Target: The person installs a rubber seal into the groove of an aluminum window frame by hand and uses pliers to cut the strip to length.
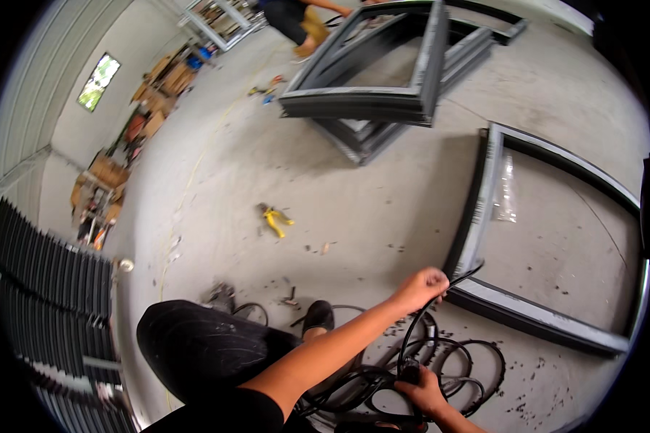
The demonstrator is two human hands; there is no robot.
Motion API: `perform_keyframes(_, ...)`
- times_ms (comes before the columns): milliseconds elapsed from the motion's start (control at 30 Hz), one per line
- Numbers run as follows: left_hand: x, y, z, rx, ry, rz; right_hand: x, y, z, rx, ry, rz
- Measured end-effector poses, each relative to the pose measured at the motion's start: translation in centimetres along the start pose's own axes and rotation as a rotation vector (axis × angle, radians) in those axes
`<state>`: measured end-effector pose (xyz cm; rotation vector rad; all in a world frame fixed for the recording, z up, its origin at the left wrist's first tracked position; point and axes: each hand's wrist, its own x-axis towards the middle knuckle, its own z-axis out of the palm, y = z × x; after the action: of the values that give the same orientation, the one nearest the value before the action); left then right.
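My left hand (423,287) pinches a thin black rubber strip (404,333) at the near left corner of a grey metal frame (527,307) lying on the floor. The strip's free end sticks out past my fingers over that corner. From my left hand the strip runs down toward my right hand (425,393). That hand is closed around a chunky dark piece (409,372) by the loose coils; whether it is bunched strip or a tool cannot be made out. More black strip (487,346) lies looped on the floor around my right hand.
Yellow-handled pliers (274,220) lie on the floor ahead. Beyond them, more frames (354,103) are stacked crosswise, with another person's leg (285,22) behind. A clear plastic bag (506,191) lies inside the near frame. Ribbed black panels (50,289) stand at left; cardboard boxes (108,172) line the wall.
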<state>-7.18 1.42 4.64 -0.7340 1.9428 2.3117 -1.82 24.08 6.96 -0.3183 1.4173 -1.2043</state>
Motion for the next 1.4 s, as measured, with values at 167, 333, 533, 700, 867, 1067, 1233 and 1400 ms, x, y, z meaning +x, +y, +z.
perform_keyframes(167, 2.6, -3.0, -16.4, 0.773, 1.068, 0.096, 0.0, 3.8, 2.7, -0.676, -0.25, -0.088)
perform_keyframes(333, -0.3, -3.4, -28.1, 1.041, 1.286, -0.538, -1.1, 5.2, 3.4, -0.774, -0.279, -0.586)
perform_keyframes(533, -6.4, -8.8, -42.2, 1.248, 1.064, -0.695, -0.9, 2.0, 1.0, -1.01, -0.416, -0.442)
perform_keyframes(700, -8.1, -11.7, -46.6, 1.255, 0.949, -0.515, 1.2, -4.3, -7.2, -1.275, 0.036, -0.378)
perform_keyframes(867, -7.7, -9.6, -44.4, 1.306, 1.124, -0.353, 4.0, -12.8, -12.3, -1.33, 0.427, -0.234)
perform_keyframes(1067, -8.4, -9.9, -43.0, 1.26, 1.226, -0.371, 10.2, -12.4, -14.1, -1.324, 0.4, -0.335)
perform_keyframes(1233, -6.6, -5.7, -34.5, 1.095, 1.328, -0.258, 13.4, -10.5, -17.5, -1.132, 0.351, -0.189)
perform_keyframes(1400, -8.3, -9.4, -37.7, 0.337, 1.388, -0.436, 12.1, -13.4, -17.1, -1.131, 0.263, -0.066)
